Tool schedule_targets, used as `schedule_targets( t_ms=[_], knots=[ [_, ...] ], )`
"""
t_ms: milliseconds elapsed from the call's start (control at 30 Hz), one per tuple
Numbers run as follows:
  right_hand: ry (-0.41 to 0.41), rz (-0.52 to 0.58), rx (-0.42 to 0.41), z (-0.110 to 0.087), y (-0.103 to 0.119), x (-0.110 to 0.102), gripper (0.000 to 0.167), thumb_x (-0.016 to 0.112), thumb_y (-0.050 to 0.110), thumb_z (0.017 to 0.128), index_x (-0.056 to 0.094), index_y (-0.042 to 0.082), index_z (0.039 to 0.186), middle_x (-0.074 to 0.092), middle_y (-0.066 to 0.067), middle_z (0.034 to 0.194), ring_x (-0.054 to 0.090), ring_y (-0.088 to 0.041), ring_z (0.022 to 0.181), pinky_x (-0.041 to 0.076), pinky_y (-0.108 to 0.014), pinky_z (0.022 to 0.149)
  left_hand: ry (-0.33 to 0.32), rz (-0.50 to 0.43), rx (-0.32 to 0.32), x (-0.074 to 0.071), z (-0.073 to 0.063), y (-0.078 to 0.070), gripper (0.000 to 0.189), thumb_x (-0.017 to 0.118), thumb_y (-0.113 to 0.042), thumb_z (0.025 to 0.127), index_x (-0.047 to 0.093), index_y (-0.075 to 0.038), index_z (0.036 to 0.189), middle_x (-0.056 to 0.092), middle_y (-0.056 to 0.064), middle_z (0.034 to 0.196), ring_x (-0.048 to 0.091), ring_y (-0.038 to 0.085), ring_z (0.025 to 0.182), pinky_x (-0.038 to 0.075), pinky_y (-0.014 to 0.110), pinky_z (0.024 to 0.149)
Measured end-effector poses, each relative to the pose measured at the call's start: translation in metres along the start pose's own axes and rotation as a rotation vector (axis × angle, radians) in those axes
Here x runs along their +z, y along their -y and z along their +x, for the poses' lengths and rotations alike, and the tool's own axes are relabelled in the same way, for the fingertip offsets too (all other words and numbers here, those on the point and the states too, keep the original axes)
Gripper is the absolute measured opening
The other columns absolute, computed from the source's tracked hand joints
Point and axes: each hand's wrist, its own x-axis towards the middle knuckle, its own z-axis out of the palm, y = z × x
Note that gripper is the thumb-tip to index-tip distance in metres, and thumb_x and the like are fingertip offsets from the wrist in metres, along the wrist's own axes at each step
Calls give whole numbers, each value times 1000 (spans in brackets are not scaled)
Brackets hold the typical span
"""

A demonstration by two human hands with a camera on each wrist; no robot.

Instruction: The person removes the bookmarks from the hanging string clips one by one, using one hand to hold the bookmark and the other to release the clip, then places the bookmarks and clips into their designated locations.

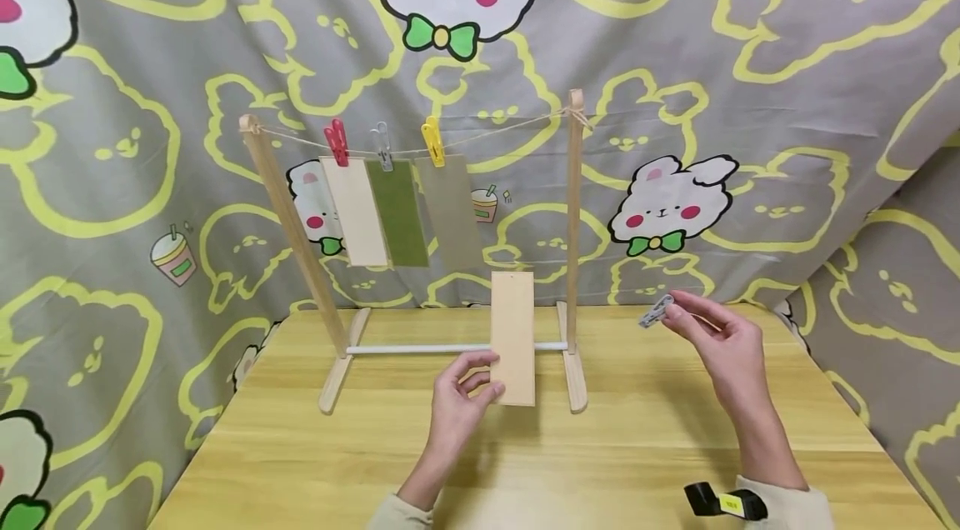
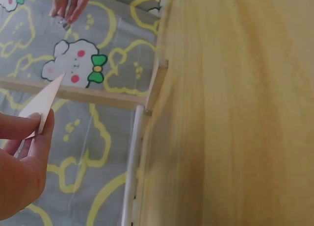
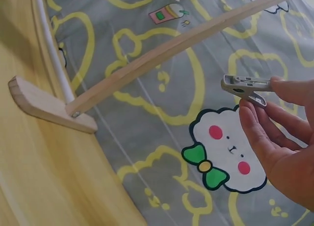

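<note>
My left hand [image 1: 459, 398] pinches a flat tan rectangular card [image 1: 513, 338] by its lower left edge, upright above the table. In the left wrist view the card [image 2: 45, 104] shows nearly edge-on between thumb and fingers. Off to the right, my right hand [image 1: 723, 347] pinches a grey clothespin [image 1: 656, 311] between thumb and fingertips; the right wrist view shows this clothespin [image 3: 245, 86] close up. Behind, three cards hang on a string: a cream card [image 1: 356, 213] under a red clothespin [image 1: 337, 142], a green card [image 1: 399, 213] under a grey one, and a grey-brown card [image 1: 452, 213] under a yellow clothespin [image 1: 432, 142].
The string [image 1: 510, 130] runs between two wooden posts, the left post [image 1: 296, 238] and the right post [image 1: 574, 222]. A white rod [image 1: 420, 349] joins their feet on the wooden table [image 1: 637, 447]. A patterned curtain [image 1: 645, 88] hangs close behind the stand.
</note>
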Motion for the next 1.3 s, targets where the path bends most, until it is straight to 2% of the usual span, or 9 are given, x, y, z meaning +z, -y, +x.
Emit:
schedule_targets(
  t_ms=[233,400,600,800,1000,1300],
  knots=[
    [-8,-53,38,3,-8,-2,39,75,5,93,64,-13,126,77,1,103,75,-12,85,59,-24,84,5,25,-42,0,-6,3,38,73,23,79,67,9,114,64,25,120,70,30,95,62,28,80],
    [-31,-40,51,5,-15,-3,36,76,5,92,66,-13,121,77,1,98,75,-12,82,60,-25,82,41,54,-74,1,-10,5,39,73,21,80,68,6,115,64,23,121,67,38,98,62,27,80],
    [-19,-55,98,9,-25,1,38,77,10,92,66,-13,121,77,3,97,75,-11,83,60,-26,82,20,105,-124,-5,-17,6,39,72,20,80,69,3,115,62,20,124,67,28,96,61,25,80],
    [-1,-76,133,10,-32,3,41,78,11,92,65,-12,124,75,5,100,75,-10,84,60,-23,82,40,117,-151,-8,-24,4,38,71,19,83,68,3,118,58,21,129,66,32,100,62,27,82],
    [31,-47,163,11,-39,2,44,78,10,92,63,-14,126,75,3,103,75,-13,87,60,-25,84,42,127,-171,-8,-27,8,39,70,19,83,67,3,118,58,20,128,65,25,93,62,26,80],
    [71,-55,197,7,-53,-10,43,76,8,93,61,-15,127,75,6,103,75,-9,87,59,-22,83,60,56,-212,2,-30,16,40,67,22,83,66,7,119,56,19,127,66,18,86,61,23,74]
  ],
)
